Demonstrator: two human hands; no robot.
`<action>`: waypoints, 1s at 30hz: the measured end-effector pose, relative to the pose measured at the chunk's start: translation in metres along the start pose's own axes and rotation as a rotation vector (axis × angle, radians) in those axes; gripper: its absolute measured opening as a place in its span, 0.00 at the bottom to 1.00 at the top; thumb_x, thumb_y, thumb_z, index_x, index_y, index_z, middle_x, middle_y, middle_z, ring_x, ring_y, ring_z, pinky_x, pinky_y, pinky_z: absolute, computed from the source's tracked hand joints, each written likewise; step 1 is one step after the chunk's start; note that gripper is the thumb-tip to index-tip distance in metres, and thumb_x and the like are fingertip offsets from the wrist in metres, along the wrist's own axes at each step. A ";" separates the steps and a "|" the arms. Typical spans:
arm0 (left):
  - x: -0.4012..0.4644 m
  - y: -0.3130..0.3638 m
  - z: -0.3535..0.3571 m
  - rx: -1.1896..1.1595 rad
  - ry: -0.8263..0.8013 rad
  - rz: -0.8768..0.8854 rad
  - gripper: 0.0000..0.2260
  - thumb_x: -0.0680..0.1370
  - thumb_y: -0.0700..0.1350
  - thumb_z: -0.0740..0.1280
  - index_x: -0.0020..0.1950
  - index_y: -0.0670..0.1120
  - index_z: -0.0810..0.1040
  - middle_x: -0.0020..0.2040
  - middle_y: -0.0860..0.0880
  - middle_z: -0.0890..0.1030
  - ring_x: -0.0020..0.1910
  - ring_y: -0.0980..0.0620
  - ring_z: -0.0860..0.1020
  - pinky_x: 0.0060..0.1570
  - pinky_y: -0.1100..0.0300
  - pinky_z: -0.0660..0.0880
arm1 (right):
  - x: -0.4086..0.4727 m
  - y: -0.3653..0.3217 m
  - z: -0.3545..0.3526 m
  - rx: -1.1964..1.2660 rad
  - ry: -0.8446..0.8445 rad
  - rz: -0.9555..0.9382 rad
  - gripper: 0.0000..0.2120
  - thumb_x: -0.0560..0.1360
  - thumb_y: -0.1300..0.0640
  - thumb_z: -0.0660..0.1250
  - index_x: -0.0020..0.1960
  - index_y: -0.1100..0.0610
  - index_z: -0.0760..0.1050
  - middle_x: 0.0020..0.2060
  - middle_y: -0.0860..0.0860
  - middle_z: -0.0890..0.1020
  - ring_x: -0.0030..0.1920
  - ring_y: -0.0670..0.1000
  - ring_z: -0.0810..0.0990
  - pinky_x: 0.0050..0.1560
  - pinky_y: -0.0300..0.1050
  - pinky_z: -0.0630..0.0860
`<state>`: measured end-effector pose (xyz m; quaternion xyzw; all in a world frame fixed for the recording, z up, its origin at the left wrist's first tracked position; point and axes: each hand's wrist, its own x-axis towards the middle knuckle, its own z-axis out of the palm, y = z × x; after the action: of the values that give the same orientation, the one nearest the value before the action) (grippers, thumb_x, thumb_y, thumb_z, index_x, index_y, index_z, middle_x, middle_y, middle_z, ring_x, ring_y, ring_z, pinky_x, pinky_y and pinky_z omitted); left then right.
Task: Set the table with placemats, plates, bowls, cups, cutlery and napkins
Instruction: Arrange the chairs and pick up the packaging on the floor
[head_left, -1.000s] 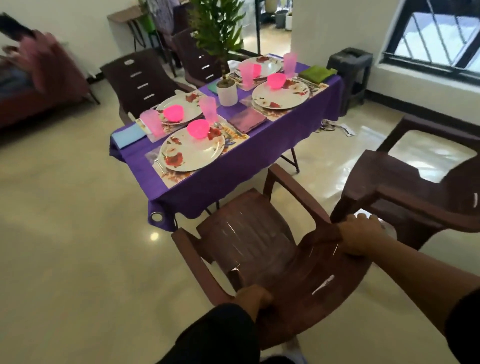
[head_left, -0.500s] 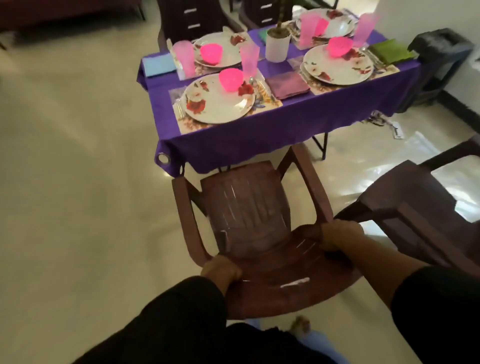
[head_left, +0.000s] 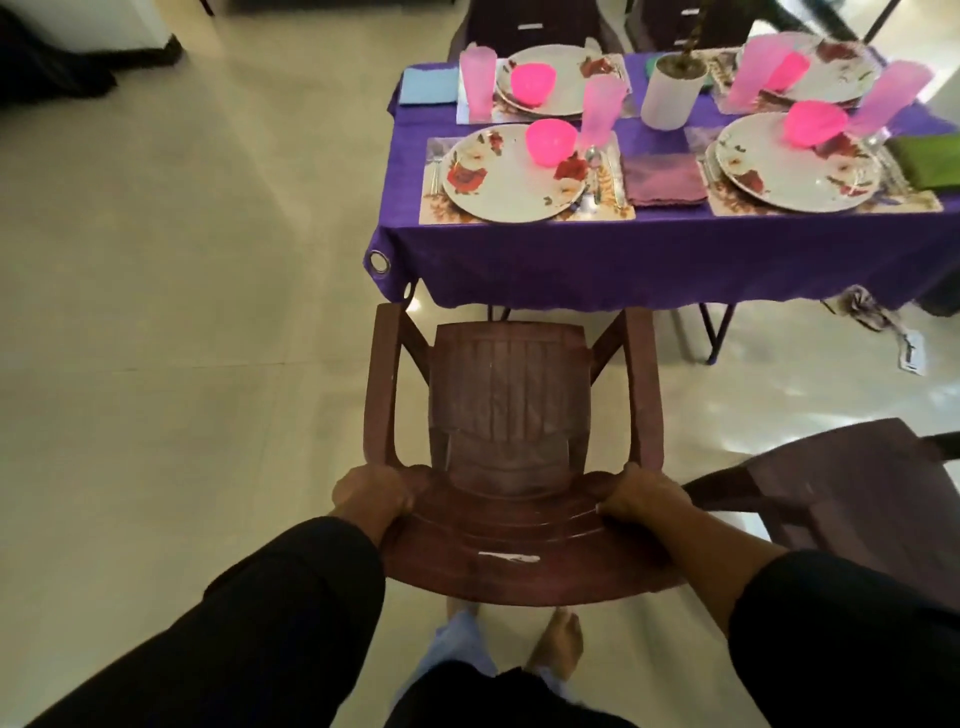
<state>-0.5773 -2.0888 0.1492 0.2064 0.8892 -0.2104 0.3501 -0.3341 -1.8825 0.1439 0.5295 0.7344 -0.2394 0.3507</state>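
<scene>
Both arms reach forward and down in dark sleeves, and each hand clamps a top corner of the brown plastic chair (head_left: 511, 415): the left hand (head_left: 373, 494) curls its fingers over the left end of the curved backrest, the right hand (head_left: 644, 500) wraps the right end, thumb on the ribbed top face. The chair faces the table (head_left: 649, 254), its front edge just short of the hanging hem of the purple cloth, with a narrow strip of floor between. Pale glossy tile lies open to the left of the chair; to the right a second dark chair (head_left: 852, 483) stands close. The seat is moulded in lengthwise ribs and the backrest is scuffed with a white scratch. On the table, directly ahead of the chair, a printed placemat (head_left: 524, 213) carries a round floral plate (head_left: 514, 174) with a pink bowl (head_left: 551, 142) on it, a translucent pink cup (head_left: 601, 109) behind, cutlery (head_left: 597, 171) beside the plate and a folded maroon napkin (head_left: 665, 179) to the right. Three more settings of the same kind fill the rest of the table around a white pot (head_left: 671, 96).
</scene>
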 end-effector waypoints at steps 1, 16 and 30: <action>-0.003 0.002 -0.001 -0.047 0.002 -0.021 0.28 0.83 0.60 0.58 0.76 0.43 0.72 0.70 0.43 0.76 0.68 0.42 0.77 0.64 0.52 0.74 | 0.004 0.003 0.001 0.035 0.009 0.001 0.27 0.75 0.42 0.71 0.70 0.51 0.72 0.61 0.53 0.78 0.59 0.56 0.79 0.61 0.54 0.79; -0.007 0.020 0.019 -0.132 0.034 -0.075 0.25 0.83 0.59 0.59 0.74 0.46 0.74 0.70 0.44 0.78 0.67 0.41 0.78 0.65 0.48 0.76 | 0.018 0.036 -0.006 0.063 0.093 -0.007 0.12 0.79 0.49 0.70 0.58 0.54 0.77 0.43 0.50 0.78 0.48 0.52 0.80 0.57 0.49 0.81; -0.011 0.045 -0.017 0.309 0.196 0.177 0.20 0.81 0.60 0.61 0.66 0.51 0.79 0.63 0.47 0.81 0.58 0.43 0.81 0.56 0.46 0.81 | 0.003 0.043 -0.023 -0.142 0.126 -0.092 0.17 0.80 0.47 0.65 0.66 0.53 0.75 0.58 0.54 0.79 0.58 0.57 0.81 0.59 0.56 0.78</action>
<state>-0.5560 -2.0453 0.1584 0.3547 0.8545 -0.2916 0.2430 -0.3005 -1.8502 0.1576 0.4828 0.7938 -0.1688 0.3291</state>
